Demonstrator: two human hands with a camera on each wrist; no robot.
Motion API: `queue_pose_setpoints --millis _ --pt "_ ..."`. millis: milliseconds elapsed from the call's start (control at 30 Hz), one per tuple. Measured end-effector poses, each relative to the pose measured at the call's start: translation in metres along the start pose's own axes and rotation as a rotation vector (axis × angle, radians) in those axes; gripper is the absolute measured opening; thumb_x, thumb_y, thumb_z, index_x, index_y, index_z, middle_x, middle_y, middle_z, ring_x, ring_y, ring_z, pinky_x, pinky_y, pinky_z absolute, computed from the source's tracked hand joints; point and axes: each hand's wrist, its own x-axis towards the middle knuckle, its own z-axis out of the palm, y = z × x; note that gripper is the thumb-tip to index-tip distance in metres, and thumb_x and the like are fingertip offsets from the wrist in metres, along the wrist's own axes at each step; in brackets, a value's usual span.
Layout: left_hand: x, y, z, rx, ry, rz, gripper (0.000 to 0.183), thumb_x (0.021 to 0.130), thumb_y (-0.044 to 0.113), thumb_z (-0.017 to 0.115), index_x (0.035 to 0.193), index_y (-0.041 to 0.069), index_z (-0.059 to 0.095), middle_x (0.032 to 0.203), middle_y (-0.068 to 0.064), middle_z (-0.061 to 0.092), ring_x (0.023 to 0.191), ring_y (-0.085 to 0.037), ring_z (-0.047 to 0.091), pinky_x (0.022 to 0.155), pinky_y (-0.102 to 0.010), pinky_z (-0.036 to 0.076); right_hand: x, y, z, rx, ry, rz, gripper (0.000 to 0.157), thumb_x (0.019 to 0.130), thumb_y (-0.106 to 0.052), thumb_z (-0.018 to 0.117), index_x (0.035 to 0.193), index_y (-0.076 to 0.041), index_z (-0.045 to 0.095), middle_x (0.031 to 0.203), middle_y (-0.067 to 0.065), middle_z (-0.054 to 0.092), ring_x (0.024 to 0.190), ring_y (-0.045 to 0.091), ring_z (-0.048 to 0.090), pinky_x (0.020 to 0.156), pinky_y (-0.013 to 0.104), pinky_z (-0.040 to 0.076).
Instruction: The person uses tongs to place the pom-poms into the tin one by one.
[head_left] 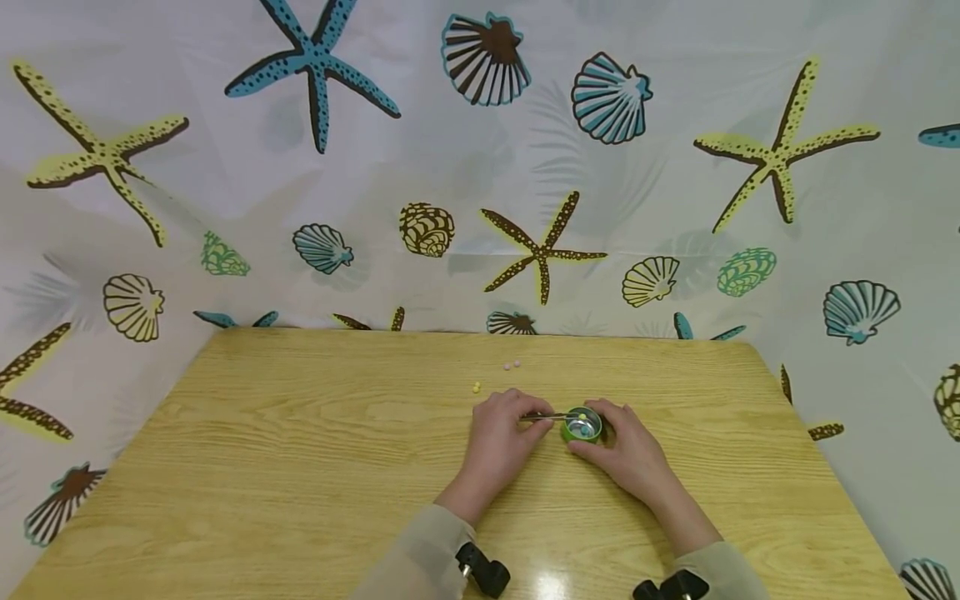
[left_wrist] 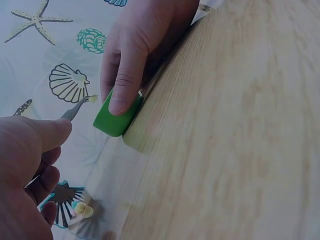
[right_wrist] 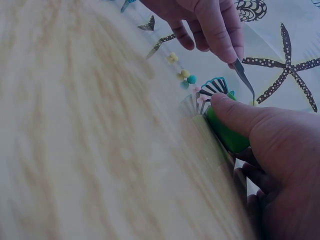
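My left hand (head_left: 498,437) pinches metal tweezers (head_left: 542,416) between thumb and fingertips, the other fingers curled below. A small yellow bead (left_wrist: 93,99) sits at the bent tip of the tweezers, over the opening of a small round green cup (head_left: 564,433). That cup has a shiny silvery inside, with something pale blue at the bottom. My right hand (head_left: 628,450) grips the cup from the right, its thumb (right_wrist: 232,110) along the near side and the fingers behind. In the left wrist view the cup appears low over the wooden table (head_left: 300,467).
Beyond my left hand lie yellow beads (head_left: 476,387) and two pink beads (head_left: 512,365). A teal bead (right_wrist: 191,79) shows near the yellow ones in the right wrist view. A pale cloth (head_left: 420,150) printed with starfish and shells hangs behind the table and along its sides.
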Motion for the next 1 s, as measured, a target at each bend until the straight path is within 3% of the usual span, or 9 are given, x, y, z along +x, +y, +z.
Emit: queue_pose_setpoints --millis 267,500,733,833,1000 --pt "0.0 -0.001 0.003 0.01 -0.005 -0.007 0.008 0.099 0.022 0.087 0.106 0.022 0.086 0.1 0.007 0.074 0.096 -0.019 0.065 0.091 -0.05 0.047 0.0 0.0 0.0 0.005 -0.003 0.003 0.063 0.096 -0.037 0.089 0.149 -0.013 0.065 0.158 0.017 0.06 0.159 0.053 0.032 0.127 0.071 0.023" --pt "0.0 -0.003 0.005 0.018 -0.003 -0.016 0.009 0.099 0.023 0.087 0.108 0.022 0.086 0.1 0.007 0.074 0.096 -0.019 0.065 0.091 -0.049 0.048 0.0 0.001 0.001 -0.007 0.002 -0.007 0.065 0.096 -0.037 0.09 0.149 -0.01 0.065 0.157 0.017 0.061 0.157 0.049 0.039 0.129 0.067 0.022" --pt "0.001 -0.006 0.003 -0.03 0.013 -0.002 0.012 0.098 0.021 0.087 0.11 0.02 0.086 0.104 0.006 0.08 0.101 -0.02 0.072 0.1 -0.055 0.051 -0.002 -0.002 -0.001 -0.009 -0.001 -0.001 0.066 0.097 -0.039 0.088 0.151 -0.009 0.064 0.159 0.019 0.059 0.158 0.054 0.033 0.127 0.07 0.025" --pt "0.001 -0.009 0.001 -0.071 0.021 -0.003 0.013 0.099 0.018 0.087 0.112 0.018 0.085 0.109 0.004 0.083 0.104 -0.018 0.077 0.099 -0.05 0.057 -0.002 -0.002 -0.002 -0.009 0.004 -0.006 0.066 0.097 -0.039 0.088 0.15 -0.009 0.064 0.158 0.02 0.059 0.158 0.054 0.033 0.127 0.07 0.025" --pt "0.003 -0.014 -0.006 -0.103 0.032 -0.065 0.015 0.099 0.018 0.087 0.114 0.018 0.085 0.112 0.003 0.083 0.104 -0.016 0.077 0.09 -0.042 0.062 -0.002 -0.002 -0.001 -0.012 0.011 -0.023 0.065 0.096 -0.039 0.089 0.149 -0.008 0.065 0.156 0.02 0.062 0.157 0.051 0.038 0.129 0.067 0.023"
